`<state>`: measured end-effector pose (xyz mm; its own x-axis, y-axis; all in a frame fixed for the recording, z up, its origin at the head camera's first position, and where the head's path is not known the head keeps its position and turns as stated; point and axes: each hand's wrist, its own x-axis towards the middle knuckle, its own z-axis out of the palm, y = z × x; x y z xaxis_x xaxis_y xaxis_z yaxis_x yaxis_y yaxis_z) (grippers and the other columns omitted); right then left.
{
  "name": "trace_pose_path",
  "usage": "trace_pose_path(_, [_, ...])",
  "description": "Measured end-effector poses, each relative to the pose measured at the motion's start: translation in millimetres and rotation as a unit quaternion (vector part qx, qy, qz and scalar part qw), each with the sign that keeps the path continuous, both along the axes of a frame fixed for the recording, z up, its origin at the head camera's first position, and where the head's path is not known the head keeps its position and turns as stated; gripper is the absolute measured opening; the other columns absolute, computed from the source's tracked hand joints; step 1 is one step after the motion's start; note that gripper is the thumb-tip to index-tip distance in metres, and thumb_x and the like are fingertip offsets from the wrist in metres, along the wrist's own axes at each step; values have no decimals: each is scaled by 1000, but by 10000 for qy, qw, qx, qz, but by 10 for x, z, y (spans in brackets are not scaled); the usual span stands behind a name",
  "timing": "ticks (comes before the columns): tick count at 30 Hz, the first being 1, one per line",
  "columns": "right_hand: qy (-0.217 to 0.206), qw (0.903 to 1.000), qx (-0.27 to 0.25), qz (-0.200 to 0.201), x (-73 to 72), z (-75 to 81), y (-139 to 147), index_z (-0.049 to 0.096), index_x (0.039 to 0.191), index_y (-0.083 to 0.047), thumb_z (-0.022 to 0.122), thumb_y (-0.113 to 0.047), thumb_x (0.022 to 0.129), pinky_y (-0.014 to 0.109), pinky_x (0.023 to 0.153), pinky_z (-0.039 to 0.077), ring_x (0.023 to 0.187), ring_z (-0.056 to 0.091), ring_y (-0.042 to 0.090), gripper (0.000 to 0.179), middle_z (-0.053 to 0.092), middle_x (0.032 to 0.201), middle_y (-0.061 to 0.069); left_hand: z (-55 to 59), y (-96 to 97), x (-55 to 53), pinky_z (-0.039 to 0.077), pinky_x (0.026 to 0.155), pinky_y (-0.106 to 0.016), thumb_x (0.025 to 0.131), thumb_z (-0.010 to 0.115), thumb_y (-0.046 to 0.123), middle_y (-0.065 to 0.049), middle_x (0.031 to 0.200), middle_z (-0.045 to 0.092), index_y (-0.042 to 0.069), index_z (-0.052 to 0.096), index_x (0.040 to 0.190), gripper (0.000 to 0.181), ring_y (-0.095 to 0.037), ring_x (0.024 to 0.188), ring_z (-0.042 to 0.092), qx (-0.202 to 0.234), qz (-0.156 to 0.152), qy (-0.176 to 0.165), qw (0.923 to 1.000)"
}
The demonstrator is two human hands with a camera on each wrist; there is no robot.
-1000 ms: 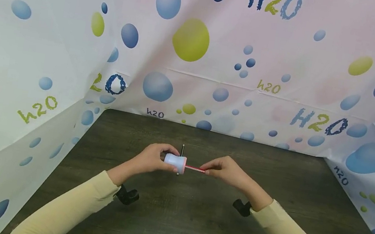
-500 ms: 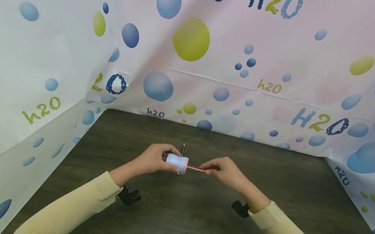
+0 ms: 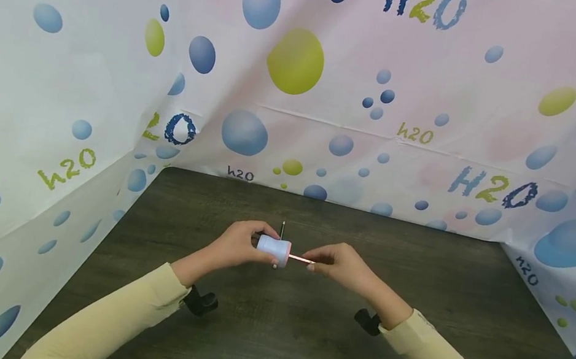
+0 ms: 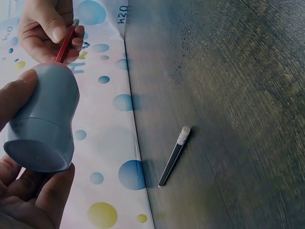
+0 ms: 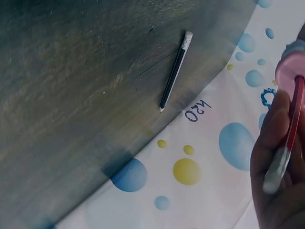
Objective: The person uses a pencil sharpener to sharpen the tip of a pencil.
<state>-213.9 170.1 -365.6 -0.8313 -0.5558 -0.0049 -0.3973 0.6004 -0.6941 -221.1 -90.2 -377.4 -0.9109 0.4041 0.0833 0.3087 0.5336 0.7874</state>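
My left hand (image 3: pixel 236 245) grips a blue barrel-shaped pencil sharpener (image 3: pixel 272 250) between thumb and fingers, held sideways over the dark table. Its pink end (image 5: pixel 285 74) faces my right hand (image 3: pixel 346 270). A red pencil (image 4: pixel 65 46) with a white eraser end is pointed into that pink end, its tip hidden inside. My right thumb and fingers pinch this pencil close to its eraser. Behind the sharpener in the head view, a black pencil (image 4: pixel 172 160) with a white eraser lies on the table.
The dark wood-grain table (image 3: pixel 264 337) spreads under both hands. White sheeting (image 3: pixel 346 89) printed with blue and yellow-green drops rises at the back and both sides. Black wrist mounts (image 3: pixel 201 302) hang below the sleeves.
The visible side of the held pencil turns from red to paler, so it has rotated. My right fingers have shifted slightly left; the sharpener stays in my left hand.
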Motion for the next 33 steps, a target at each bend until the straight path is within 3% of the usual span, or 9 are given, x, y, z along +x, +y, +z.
trace_pose_path(7, [603,9976,286,-159,16,-35,-49,74,111,-4,67,-7,91,26,70,58,89,72,19,21,76,103,14,-30,24,1,59,80,-36,82,81,23,-15,118,67,9,67,118,41,-25,101,67,137,-56,-162,9998])
trace_pose_path(13, [954,9948,174,-308,46,-59,-39,75,110,-6,67,-6,91,22,66,55,87,73,23,21,77,103,12,-44,-23,-36,54,100,-45,91,71,16,-20,131,61,0,60,129,43,-34,119,61,816,-377,-399,9952])
trace_pose_path(16, [1268,9911,110,-391,51,-70,-28,76,110,-6,68,-5,90,21,64,54,87,73,24,21,77,103,12,-35,-32,-68,56,97,-44,93,69,21,-20,131,62,0,58,132,46,-33,118,63,632,-120,-517,9966])
trace_pose_path(20, [1685,9846,18,-456,49,-77,-18,77,107,-6,70,-3,87,22,66,57,87,74,24,21,77,101,13,-32,-32,-97,60,85,-44,93,68,35,-19,118,70,-1,61,126,49,-27,99,72,135,416,-1056,9934])
trace_pose_path(22, [1960,9797,23,-413,49,-82,-17,77,106,-6,71,-2,86,24,67,59,87,75,23,21,77,99,13,-31,-37,-99,60,84,-45,93,68,35,-19,110,73,-3,63,120,47,-24,90,73,66,530,-1309,9900])
trace_pose_path(24, [2334,9717,101,-360,53,-88,-19,78,104,-6,72,0,84,26,69,60,85,74,23,22,78,97,11,-38,-43,-98,60,84,-45,92,69,33,-18,105,74,-4,63,116,44,-22,86,73,62,459,-1402,9890])
trace_pose_path(29, [3472,9358,487,-382,49,-115,-37,79,100,-6,74,3,80,31,71,61,82,72,21,23,78,90,8,-54,-59,-84,59,85,-45,91,71,27,-17,102,73,-5,59,117,44,-21,88,70,267,146,-1349,9904])
trace_pose_path(31, [3519,9338,494,-419,47,-121,-48,79,100,-5,74,5,80,32,72,61,83,73,21,24,78,90,8,-50,-60,-80,59,83,-43,90,73,26,-17,102,72,-4,58,119,45,-22,89,69,318,153,-1252,9915])
trace_pose_path(33, [3328,9410,446,-430,45,-121,-59,79,101,-4,71,8,81,32,71,61,83,74,22,25,78,91,10,-42,-61,-78,58,80,-39,88,75,25,-17,102,71,-3,58,120,46,-22,89,67,283,172,-1105,9933])
